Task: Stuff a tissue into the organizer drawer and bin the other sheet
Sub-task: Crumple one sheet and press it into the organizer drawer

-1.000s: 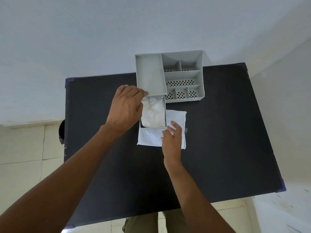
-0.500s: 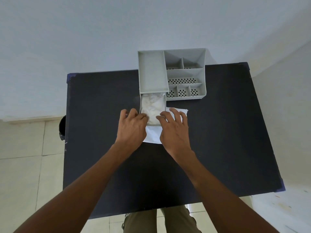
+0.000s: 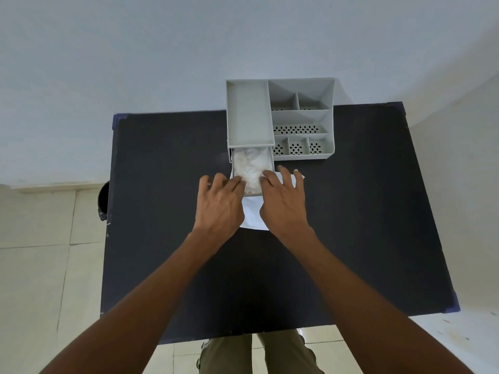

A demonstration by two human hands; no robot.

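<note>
A grey plastic organizer stands at the far middle of the black table. Its drawer is pulled out toward me, with a crumpled white tissue inside. A flat white sheet lies on the table under the drawer's front and under my hands. My left hand and my right hand rest side by side at the drawer's front edge, fingers spread, fingertips touching the crumpled tissue. The drawer's front wall is mostly hidden by my fingers.
The organizer's right half has several open compartments with perforated floors. A dark round bin shows on the tiled floor just past the table's left edge. A pale wall rises behind the table.
My left hand came down from the organizer's left side to the drawer front, and my right hand moved up beside it. The drawer has slid slightly farther into the organizer.
</note>
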